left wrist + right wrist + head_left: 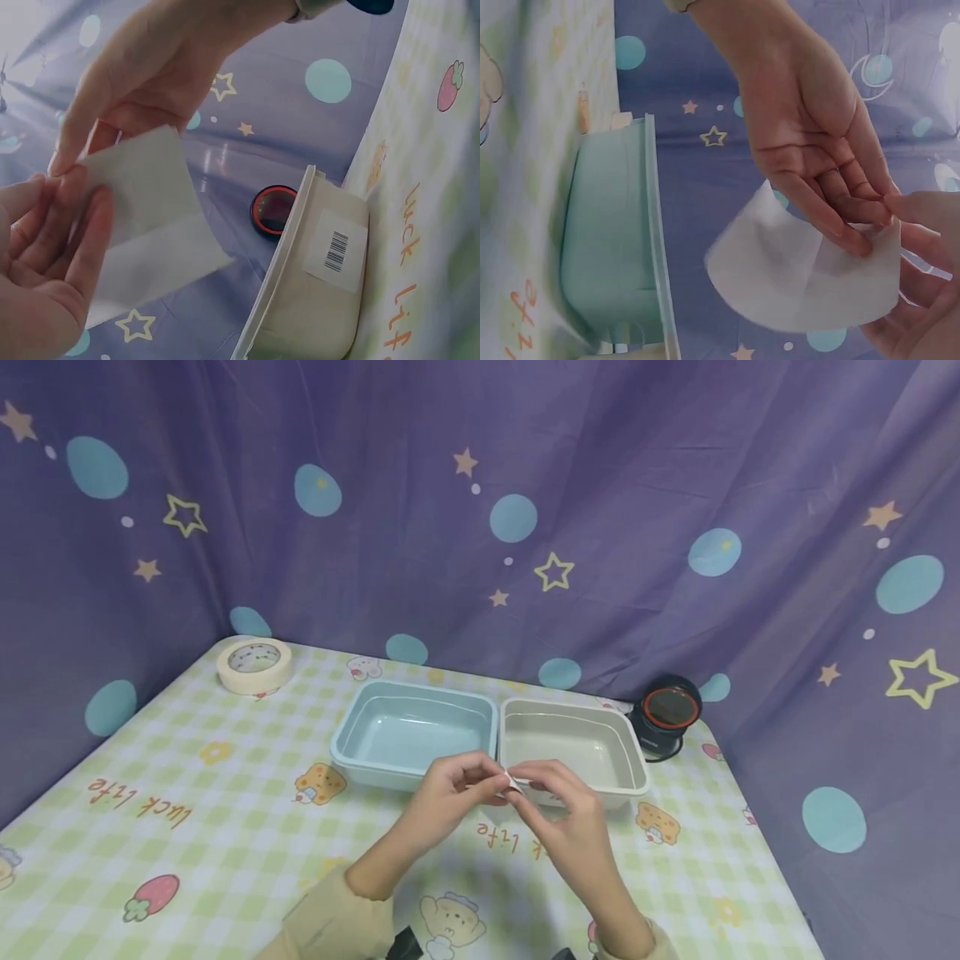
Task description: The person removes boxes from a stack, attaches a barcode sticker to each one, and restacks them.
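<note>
In front of the bins, my left hand (455, 789) and right hand (567, 810) meet fingertip to fingertip over a small piece of white paper (512, 779). The right wrist view shows it as a thin, fan-shaped paper filter (802, 277) with a rounded outer edge. A straight fold or seam line crosses the filter (150, 217) in the left wrist view. Thumb and fingers of both hands pinch its upper edge, and the sheet hangs below them. Fingers cover part of that edge.
A blue bin (414, 770) and a cream bin (639, 791) stand side by side behind the hands. At the back right is a black device with an orange ring (660, 727); a roll of masking tape (255, 681) lies at the back left. A purple curtain (420, 410) borders the table.
</note>
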Demonstrator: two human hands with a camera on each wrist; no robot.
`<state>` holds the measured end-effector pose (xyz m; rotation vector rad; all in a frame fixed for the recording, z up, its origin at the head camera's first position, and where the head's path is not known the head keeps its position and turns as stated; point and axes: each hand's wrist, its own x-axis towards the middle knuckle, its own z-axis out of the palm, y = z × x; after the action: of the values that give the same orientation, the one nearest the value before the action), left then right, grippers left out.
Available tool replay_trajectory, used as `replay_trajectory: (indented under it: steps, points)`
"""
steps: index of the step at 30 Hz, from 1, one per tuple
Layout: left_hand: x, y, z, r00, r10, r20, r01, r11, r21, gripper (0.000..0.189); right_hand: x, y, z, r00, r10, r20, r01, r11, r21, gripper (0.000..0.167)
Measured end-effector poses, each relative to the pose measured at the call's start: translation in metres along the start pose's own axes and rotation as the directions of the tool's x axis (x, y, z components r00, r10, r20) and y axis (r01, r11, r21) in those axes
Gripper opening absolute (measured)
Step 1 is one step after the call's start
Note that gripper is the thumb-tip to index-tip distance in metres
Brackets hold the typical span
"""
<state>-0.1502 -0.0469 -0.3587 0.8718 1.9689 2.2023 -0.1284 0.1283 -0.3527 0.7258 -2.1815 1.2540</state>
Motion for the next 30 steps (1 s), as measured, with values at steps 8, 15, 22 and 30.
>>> replay_trajectory:
  steps: [8, 15, 22, 30]
  points:
    - [0.001, 0.001, 0.003, 0.996, 0.086, 0.015, -0.086, 0.996, -0.011, 0.033, 0.002, -0.007, -0.004, 1.0, 0.01, -0.009, -0.01, 1.0, 0.029, 0.018]
    - [0.0, -0.002, 0.001, 0.988, 0.149, 0.036, -0.151, 0.988, 0.045, 0.032, 0.002, -0.01, -0.005, 1.0, -0.005, -0.002, 0.006, 0.996, 0.086, 0.015]
    - [-0.001, -0.003, 0.0, 0.971, 0.237, 0.032, -0.239, 0.964, 0.114, 0.026, 0.001, -0.012, -0.005, 1.0, 0.007, 0.008, -0.008, 0.994, 0.11, 0.012]
    - [-0.002, 0.001, 0.001, 0.975, 0.214, 0.052, -0.219, 0.966, 0.133, 0.02, 0.001, -0.015, -0.005, 0.998, 0.06, 0.019, -0.062, 0.991, 0.121, 0.01]
